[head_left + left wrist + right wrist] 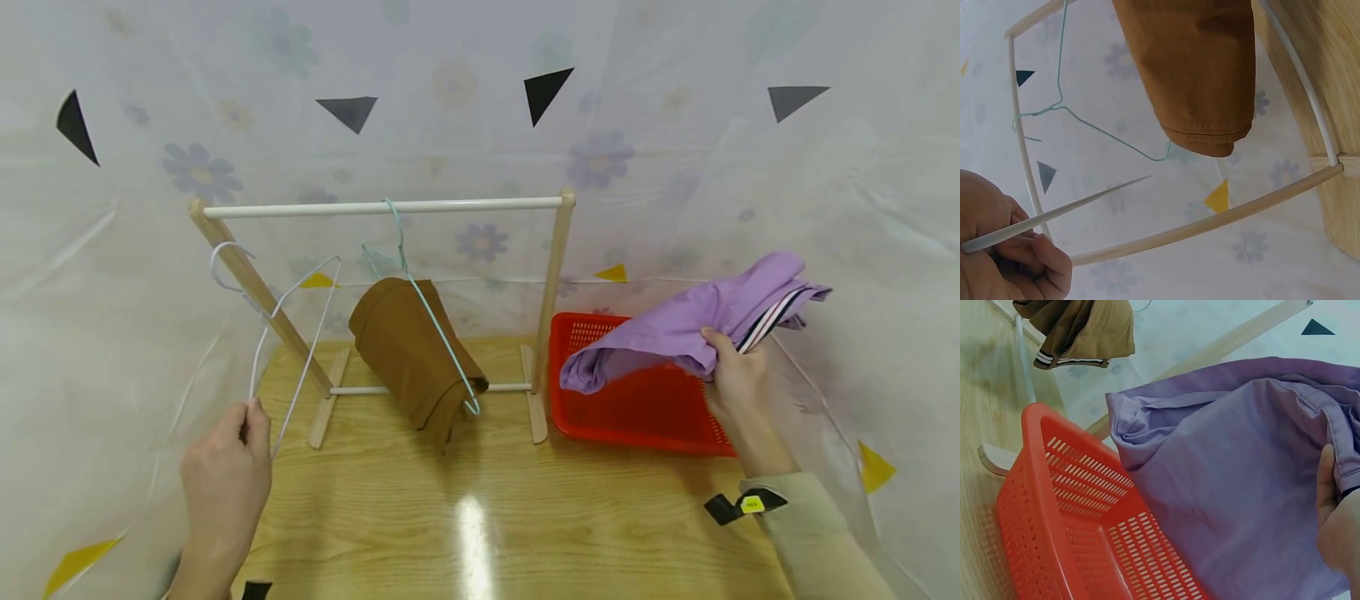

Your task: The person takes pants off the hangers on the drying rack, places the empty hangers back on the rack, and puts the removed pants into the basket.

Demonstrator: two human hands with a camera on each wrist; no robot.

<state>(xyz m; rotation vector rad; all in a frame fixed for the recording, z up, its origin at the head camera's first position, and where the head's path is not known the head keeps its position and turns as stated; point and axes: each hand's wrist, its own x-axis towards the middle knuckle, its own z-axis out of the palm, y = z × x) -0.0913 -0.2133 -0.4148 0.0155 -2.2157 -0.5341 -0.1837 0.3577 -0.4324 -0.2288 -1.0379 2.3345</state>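
On the left, my left hand (228, 475) grips a pale wire clothes hanger (266, 315), its hook pointing up near the rack's left post. In the left wrist view, the fingers are curled and part of the hanger (1054, 214) sticks out past them. Over at the right, my right hand (738, 383) pinches purple trousers (697, 317) by a band with striped trim. The trousers (1210, 469) hang folded above the red basket (637, 442). Brown trousers (412, 350) drape over a teal hanger (402, 250), which hooks on the rack's top bar (480, 205).
The small rack has wooden posts (557, 292) and feet on a wood-grain table (375, 517). Right of it stands the slotted basket (1035, 456). A flower-patterned sheet (450, 150) with black, grey and yellow triangles surrounds the table.
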